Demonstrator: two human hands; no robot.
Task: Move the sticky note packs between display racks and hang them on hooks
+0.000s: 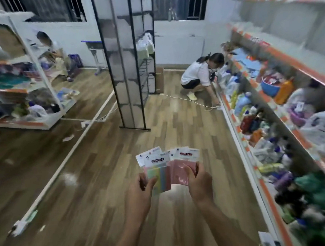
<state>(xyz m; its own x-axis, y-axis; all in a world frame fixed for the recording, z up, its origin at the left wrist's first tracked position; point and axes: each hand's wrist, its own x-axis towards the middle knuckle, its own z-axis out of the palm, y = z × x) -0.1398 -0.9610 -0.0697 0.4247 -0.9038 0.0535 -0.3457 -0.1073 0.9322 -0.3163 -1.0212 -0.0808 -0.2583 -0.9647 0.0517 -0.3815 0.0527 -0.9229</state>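
Head view: both hands, left hand [142, 185] and right hand [197, 180], fingers clamped on fanned sticky note packs [167, 165], seemingly mid-carry; next, hooks on the rack [130, 67] at twelve o'clock.

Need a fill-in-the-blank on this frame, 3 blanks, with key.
1. The left hand holds a striped pastel pack; the right hand holds a ____ pack.
2. The red label on each pack reads STICKY ____.
3. The person in the white shirt is ____ beside the long shelf.

Missing words: pink; NOTE; crouching
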